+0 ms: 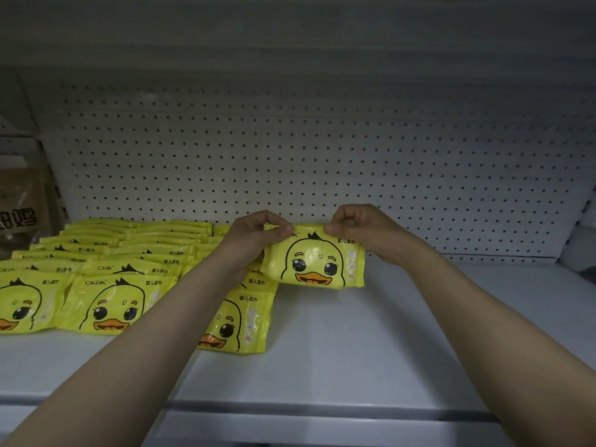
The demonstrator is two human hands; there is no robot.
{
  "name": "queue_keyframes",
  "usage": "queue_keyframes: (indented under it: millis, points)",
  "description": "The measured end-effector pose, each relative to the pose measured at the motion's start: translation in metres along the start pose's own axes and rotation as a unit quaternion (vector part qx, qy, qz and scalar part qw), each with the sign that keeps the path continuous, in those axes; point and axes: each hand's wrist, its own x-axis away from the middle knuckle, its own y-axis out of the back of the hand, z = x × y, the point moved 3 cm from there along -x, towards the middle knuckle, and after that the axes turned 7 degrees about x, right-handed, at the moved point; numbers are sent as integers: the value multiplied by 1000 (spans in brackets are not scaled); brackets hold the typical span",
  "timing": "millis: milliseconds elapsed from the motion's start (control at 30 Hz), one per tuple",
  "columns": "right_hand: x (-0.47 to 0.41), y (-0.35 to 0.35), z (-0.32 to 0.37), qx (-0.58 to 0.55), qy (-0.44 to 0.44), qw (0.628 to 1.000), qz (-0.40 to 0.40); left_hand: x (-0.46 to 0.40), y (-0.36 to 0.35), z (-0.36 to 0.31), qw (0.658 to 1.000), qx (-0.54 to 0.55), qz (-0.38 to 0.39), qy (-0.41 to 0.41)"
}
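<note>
Duck wipes packs (106, 285) line the shelf (371, 343) at nine o'clock. My left hand (258, 235) and right hand (358, 230) pinch the top corners of one wipes pack (314, 259), upright at twelve. Next, I reckon, lay it flat beside them.

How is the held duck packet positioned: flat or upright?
Upright: left hand and right hand pinch the top corners of the packet, duck face toward camera.

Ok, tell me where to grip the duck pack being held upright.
Take the duck pack by its flat top seam, one corner per hand, coming from above. It is upright, and its bulging body looks too soft to pinch. The left hand and right hand pinch there.
</note>
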Motion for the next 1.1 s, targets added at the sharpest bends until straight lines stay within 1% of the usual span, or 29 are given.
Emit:
queue_keyframes:
  millis: [100,200,267,300,333,367,400,433,467,500,533,567,633,667,800,900,1033,1100]
  points:
    - [-3,-3,1,54,-29,996,59,-3,-2,0,1000,-16,-16,-5]
    - [-8,-11,-2,126,-55,984,109,-6,-5,1,999,-32,-11,-10]
    - [-14,-13,-4,160,-49,980,108,-8,-7,1,998,-54,-1,-29]
    - [-16,-10,-5,177,-43,978,99,-9,-7,0,995,-89,1,-45]
    - [-19,-6,-7,197,-38,976,86,-10,-6,-1,985,-157,2,-68]
    - [-20,1,-8,219,-36,972,71,-11,-5,-2,962,-259,2,-88]
    - [-22,7,-11,238,-38,969,59,-12,-2,0,923,-373,6,-93]
    - [-24,12,-15,259,-41,964,50,-12,0,3,880,-469,15,-73]
    - [-27,16,-19,281,-48,958,43,-13,4,9,843,-537,30,-30]
    - [-31,17,-24,301,-55,951,41,-12,7,15,812,-582,46,14]
    - [-35,17,-30,323,-62,943,45,-12,10,20,790,-608,60,50]
    - [-39,15,-35,346,-68,934,55,-11,11,24,777,-622,71,71]
    - [-46,7,-45,379,-75,919,73,-8,12,27,769,-629,80,78]
    - [-50,4,-50,382,-75,918,74,-7,12,28,769,-630,80,74]
    - [-64,-4,-58,372,-67,925,45,-6,15,29,768,-632,74,67]
    - [-75,-11,-61,388,-60,919,27,-7,17,30,774,-626,65,63]
    - [-82,-18,-59,397,-50,916,-1,-4,17,33,766,-639,58,49]
    - [-83,-20,-59,404,-43,914,-13,-2,17,35,767,-638,54,44]
